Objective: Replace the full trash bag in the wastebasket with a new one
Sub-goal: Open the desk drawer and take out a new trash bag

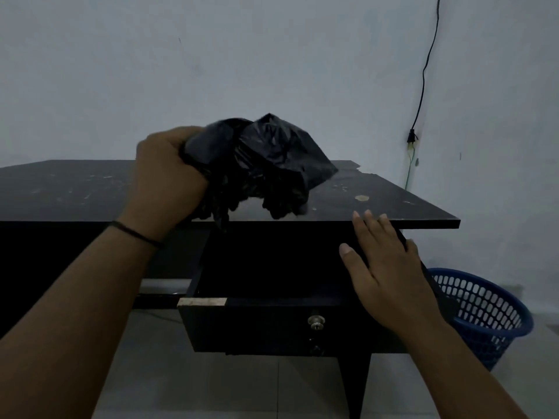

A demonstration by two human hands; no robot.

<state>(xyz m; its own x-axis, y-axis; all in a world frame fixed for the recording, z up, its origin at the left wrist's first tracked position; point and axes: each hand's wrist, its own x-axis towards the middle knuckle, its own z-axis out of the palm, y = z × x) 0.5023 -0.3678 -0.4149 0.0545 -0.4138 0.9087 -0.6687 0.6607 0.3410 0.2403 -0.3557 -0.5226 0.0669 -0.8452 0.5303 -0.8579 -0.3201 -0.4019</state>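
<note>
We grip the crumpled black trash bag (pixel 266 164) in our left hand (pixel 169 176) above the desk (pixel 393 204), while our right hand (pixel 384 264), fingers straight, rests on the open drawer (pixel 272 325) near the blue wastebasket (pixel 484 313).

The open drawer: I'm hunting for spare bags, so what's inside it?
The drawer interior shows only darkness; nothing can be made out. The right hand covers its right edge.

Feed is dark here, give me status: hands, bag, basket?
Left hand grips crumpled black bag above desk. Right hand flat on open drawer. Blue basket on floor, right, looks unlined.
</note>
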